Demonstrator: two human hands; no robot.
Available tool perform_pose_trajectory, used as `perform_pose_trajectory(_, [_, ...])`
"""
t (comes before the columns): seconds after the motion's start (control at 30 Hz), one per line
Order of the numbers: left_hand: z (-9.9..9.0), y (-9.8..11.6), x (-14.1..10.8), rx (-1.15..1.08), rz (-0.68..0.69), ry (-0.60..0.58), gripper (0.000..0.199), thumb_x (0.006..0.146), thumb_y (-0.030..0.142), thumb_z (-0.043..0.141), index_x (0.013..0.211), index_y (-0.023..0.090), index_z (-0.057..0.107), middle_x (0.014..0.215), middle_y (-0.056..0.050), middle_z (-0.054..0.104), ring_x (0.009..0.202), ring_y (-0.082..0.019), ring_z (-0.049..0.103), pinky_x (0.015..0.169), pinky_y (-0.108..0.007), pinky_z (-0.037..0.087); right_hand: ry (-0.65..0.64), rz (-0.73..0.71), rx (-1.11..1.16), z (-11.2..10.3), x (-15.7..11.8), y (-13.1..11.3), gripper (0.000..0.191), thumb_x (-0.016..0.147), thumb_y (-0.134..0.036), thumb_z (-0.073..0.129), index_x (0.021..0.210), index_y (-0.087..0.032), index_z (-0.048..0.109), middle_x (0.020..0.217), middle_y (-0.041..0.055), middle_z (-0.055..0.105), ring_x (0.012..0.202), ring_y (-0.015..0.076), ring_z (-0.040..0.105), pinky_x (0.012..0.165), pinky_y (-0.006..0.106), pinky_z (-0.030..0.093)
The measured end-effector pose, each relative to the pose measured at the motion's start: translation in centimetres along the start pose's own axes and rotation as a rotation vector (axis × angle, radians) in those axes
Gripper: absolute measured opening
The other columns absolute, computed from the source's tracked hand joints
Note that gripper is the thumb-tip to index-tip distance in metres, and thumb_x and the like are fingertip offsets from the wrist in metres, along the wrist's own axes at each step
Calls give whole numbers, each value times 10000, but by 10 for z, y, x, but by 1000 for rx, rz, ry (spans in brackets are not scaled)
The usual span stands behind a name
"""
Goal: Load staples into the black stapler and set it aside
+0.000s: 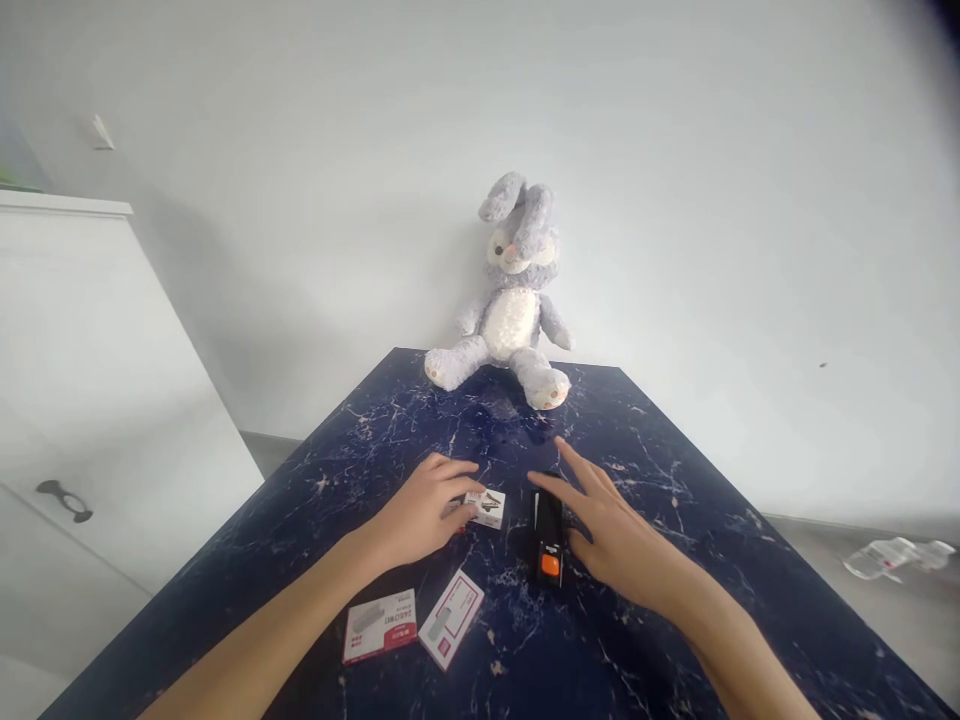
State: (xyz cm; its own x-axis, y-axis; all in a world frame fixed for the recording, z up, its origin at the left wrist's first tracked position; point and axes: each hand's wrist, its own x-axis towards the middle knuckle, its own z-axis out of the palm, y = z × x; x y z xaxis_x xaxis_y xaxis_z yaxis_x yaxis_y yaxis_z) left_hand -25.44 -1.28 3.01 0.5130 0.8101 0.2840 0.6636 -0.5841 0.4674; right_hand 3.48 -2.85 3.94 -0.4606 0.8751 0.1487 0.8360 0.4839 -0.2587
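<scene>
Small white box with a dark picture (487, 508) lies on the blue marbled table. My left hand (431, 508) is at its left side, fingers apart, with the fingertips at or over its edge; whether they touch is unclear. Something red shows partly under that hand. Right of the box lies a black object with an orange part (550, 563), perhaps a stapler. Over its right side my right hand (611, 525) spreads its fingers, holding nothing. Nearer me are a red and white box (380, 625) and a tilted white box with a red frame (451, 618).
A grey plush rabbit (512, 320) sits at the far edge of the table (645, 440), against the pale wall. On the left stands a white cabinet (97, 380) with a dark handle. Clear plastic items (892, 556) lie on the floor at right.
</scene>
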Motion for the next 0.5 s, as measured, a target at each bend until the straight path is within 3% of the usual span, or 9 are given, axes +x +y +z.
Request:
perform_pose_trajectory(0.07, [-17,9,-1,-31,-23,-28,205,940,340,557,1093,267,672,1291,-55,598,1170,-253,531,954,-411,444,-5,-73,12,2,4,-1,568,767,-101,529,1287,-326,553,1650,-37,63,1502,352,63,1088,524,399])
perform_pose_trajectory(0.1, [-28,15,-2,-74,-41,-103,178,926,352,567,1031,256,674,1216,-51,630,1077,-229,584,892,-374,474,10,-93,17,2,6,-2,480,744,-103,549,1181,-292,606,1633,-19,164,1499,351,72,1100,532,378])
perform_pose_trajectory(0.17, [-50,25,-6,-173,-75,-387,152,871,376,622,947,251,660,1067,-23,676,896,-186,644,743,-298,501,40,-115,35,0,8,-5,315,720,-128,591,1005,-256,631,1518,23,407,1474,355,166,1106,534,350])
perform_pose_trajectory(0.23, [-65,31,-13,-159,-135,-680,344,708,439,767,984,270,652,996,-5,692,813,-193,655,624,-266,481,28,-92,77,-4,8,-8,199,738,-200,634,929,-254,615,1298,50,599,1339,347,404,1002,485,437])
perform_pose_trajectory(0.27, [-68,33,-16,-101,-167,-761,471,618,468,818,1015,281,648,984,-6,693,808,-211,654,590,-265,464,12,-50,103,-6,7,-10,169,755,-251,650,919,-258,609,1180,52,648,1196,326,529,894,440,489])
perform_pose_trajectory(0.3, [-68,34,-20,-23,-195,-794,577,538,495,849,1036,288,645,977,-11,692,809,-233,648,565,-269,445,-5,3,126,-7,6,-12,156,772,-301,658,913,-261,606,1076,46,670,1025,292,608,771,388,507])
perform_pose_trajectory(0.37, [-60,34,-25,125,-221,-761,655,461,526,858,1033,288,645,960,-24,685,809,-266,633,534,-278,406,-29,103,160,-7,5,-14,153,798,-372,657,887,-261,601,920,26,675,743,219,624,586,307,452])
perform_pose_trajectory(0.5, [-40,34,-26,173,-194,-682,442,521,386,823,910,264,654,859,-15,682,727,-250,621,502,-275,361,-35,169,170,-4,4,-16,179,794,-401,676,840,-249,593,812,14,669,608,178,589,499,261,358])
